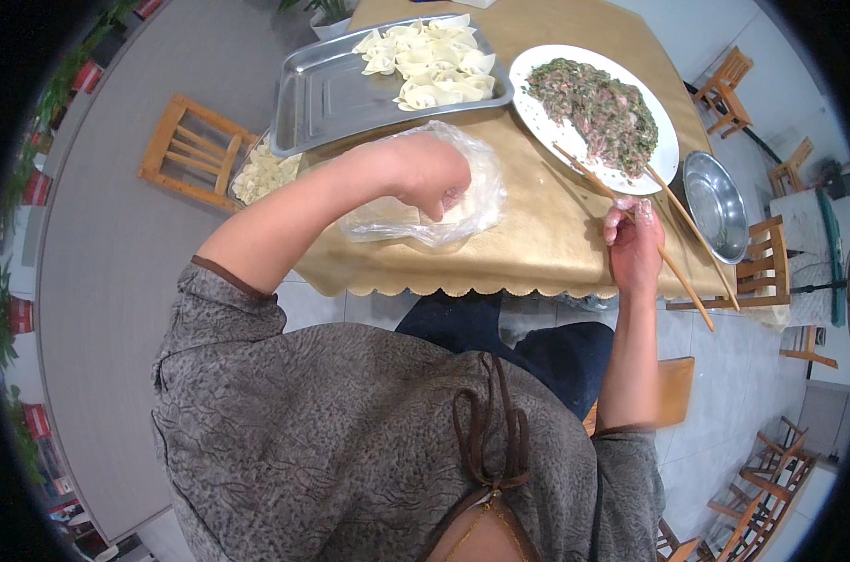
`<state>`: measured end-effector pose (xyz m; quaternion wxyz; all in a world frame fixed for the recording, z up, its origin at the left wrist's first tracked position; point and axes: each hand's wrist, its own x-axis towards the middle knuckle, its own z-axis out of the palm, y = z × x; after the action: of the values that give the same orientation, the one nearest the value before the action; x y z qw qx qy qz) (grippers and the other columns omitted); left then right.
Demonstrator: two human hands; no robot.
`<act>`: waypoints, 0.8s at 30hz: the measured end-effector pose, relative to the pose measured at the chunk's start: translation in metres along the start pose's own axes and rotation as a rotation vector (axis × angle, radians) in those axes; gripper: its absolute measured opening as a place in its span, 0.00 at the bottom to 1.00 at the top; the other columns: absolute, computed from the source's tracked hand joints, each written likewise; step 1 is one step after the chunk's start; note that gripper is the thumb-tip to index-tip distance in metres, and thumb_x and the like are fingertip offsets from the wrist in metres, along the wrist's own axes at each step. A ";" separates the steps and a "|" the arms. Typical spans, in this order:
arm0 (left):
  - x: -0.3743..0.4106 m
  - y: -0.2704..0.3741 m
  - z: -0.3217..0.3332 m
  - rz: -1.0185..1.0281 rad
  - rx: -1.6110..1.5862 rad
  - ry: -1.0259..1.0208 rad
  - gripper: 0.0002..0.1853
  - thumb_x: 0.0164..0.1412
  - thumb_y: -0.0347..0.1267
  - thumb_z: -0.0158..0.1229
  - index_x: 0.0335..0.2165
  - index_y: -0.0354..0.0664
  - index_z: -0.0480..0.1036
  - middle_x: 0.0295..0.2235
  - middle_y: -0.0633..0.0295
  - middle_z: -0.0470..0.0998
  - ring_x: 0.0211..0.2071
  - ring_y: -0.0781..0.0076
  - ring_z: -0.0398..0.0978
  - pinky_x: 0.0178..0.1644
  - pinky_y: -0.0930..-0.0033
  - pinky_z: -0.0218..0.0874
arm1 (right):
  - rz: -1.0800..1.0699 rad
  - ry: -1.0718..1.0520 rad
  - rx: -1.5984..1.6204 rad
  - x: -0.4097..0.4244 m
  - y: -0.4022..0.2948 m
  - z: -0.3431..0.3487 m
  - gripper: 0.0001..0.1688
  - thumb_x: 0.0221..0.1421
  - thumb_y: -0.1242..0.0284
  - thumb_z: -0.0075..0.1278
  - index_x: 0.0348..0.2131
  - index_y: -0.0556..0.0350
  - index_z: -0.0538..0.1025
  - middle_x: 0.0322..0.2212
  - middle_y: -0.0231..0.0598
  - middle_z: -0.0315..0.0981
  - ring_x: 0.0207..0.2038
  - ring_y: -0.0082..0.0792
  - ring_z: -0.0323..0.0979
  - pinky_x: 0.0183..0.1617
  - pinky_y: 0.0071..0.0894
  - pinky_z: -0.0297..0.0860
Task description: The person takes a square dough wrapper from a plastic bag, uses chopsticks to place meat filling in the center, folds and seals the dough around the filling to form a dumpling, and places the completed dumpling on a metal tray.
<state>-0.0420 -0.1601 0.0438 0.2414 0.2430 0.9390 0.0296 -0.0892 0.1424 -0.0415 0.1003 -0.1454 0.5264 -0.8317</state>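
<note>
My left hand [435, 172] is curled over a stack of pale dough wrappers [460, 211] in a clear plastic bag [493, 190]. Its fingertips are down at the wrappers, and the hand itself hides whether they pinch one. In my right hand [634, 242] is a pair of wooden chopsticks [685, 291], with flour or dough on the fingertips. Their thin ends reach the near edge of a white oval plate [537, 119] bearing minced meat filling with chopped greens [593, 112]. Folded wontons [432, 60] sit in rows at the right of a metal tray [326, 105].
A gold tablecloth [537, 232] with a scalloped edge covers the table. Right of the plate stands a steel bowl [716, 207]. More wontons [267, 172] lie left of my forearm, by a wooden chair [193, 151]. Another wooden chair [765, 260] stands past the bowl.
</note>
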 end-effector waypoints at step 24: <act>0.000 -0.026 -0.004 0.097 -0.226 0.030 0.08 0.45 0.30 0.55 0.23 0.33 0.70 0.22 0.52 0.72 0.23 0.62 0.69 0.29 0.65 0.59 | -0.033 -0.007 -0.021 0.001 0.003 -0.006 0.17 0.61 0.63 0.38 0.33 0.58 0.71 0.21 0.34 0.66 0.21 0.23 0.60 0.25 0.18 0.56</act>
<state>-0.0558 -0.1826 0.0427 0.2515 0.2588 0.9204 0.1503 -0.0921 0.1462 -0.0461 0.0871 -0.1579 0.5322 -0.8272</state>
